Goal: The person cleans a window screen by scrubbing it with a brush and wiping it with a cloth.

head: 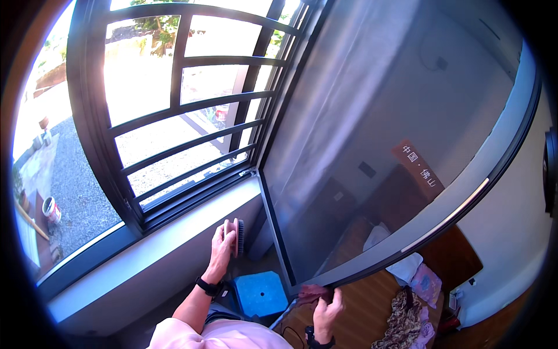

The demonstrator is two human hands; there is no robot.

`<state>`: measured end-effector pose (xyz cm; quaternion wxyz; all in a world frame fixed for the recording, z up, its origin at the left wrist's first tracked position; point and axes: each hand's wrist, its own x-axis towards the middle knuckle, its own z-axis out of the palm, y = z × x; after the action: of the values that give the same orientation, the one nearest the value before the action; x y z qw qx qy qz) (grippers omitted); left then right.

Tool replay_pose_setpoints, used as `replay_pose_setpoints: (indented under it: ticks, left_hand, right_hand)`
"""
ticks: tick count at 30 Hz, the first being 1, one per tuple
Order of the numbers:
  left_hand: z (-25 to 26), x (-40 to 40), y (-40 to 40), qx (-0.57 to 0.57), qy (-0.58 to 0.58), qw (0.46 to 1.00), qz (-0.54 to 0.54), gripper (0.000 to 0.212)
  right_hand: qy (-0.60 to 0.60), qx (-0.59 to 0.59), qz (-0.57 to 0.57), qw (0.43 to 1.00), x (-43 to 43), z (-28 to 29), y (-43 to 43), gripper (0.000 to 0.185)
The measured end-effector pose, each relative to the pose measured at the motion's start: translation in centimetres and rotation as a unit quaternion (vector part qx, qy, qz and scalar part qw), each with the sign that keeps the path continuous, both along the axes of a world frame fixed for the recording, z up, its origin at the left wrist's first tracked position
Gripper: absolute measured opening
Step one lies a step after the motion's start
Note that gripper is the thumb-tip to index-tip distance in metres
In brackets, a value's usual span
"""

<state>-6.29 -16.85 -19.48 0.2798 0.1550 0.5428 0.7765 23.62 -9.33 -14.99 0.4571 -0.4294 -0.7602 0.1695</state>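
My left hand grips a scrub brush with a pinkish back. Its dark bristles face right, apart from the open window sash. Down by the sash's lower frame edge, my right hand pinches a dark red cloth that lies against the frame. The sash is swung into the room and carries a fine grey mesh or tinted pane; I cannot tell which. A brown label with writing shows on its surface. Black bands sit on both my wrists.
Below my left hand stands a blue plastic stool. A white windowsill runs under the dark window bars. Right of me is a bed with pillows and a heap of patterned cloth. Outside stands a bucket.
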Motion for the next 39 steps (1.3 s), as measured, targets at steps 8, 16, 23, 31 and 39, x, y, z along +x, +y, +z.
replay_pose_setpoints:
  ticks: [8,16,23,31,39]
  left_hand:
    - [-0.4,-0.2,0.4,-0.011,-0.008,1.000,0.013,0.039]
    - [-0.2,0.2,0.7,-0.021,-0.016,1.000,-0.011,0.038]
    - [-2.4,-1.3,2.0,-0.028,0.016,0.999,-0.016,0.038]
    - [1.3,-7.2,10.4,-0.017,0.069,0.995,-0.076,0.048]
    - [8.9,-15.7,25.4,0.043,0.295,0.955,-0.001,0.059]
  right_hand:
    - [0.063,-0.087,-0.053,0.993,1.5,-0.6,5.1,0.047]
    - [0.079,-0.052,-0.120,0.988,2.8,-2.0,11.8,0.045]
    - [0.189,-0.099,-0.147,0.966,3.2,-3.0,17.0,0.040]
    - [0.306,-0.162,-0.140,0.928,1.9,-2.1,16.5,0.032]
    - [0.393,-0.132,-0.224,0.882,-1.0,-0.3,15.0,0.009]
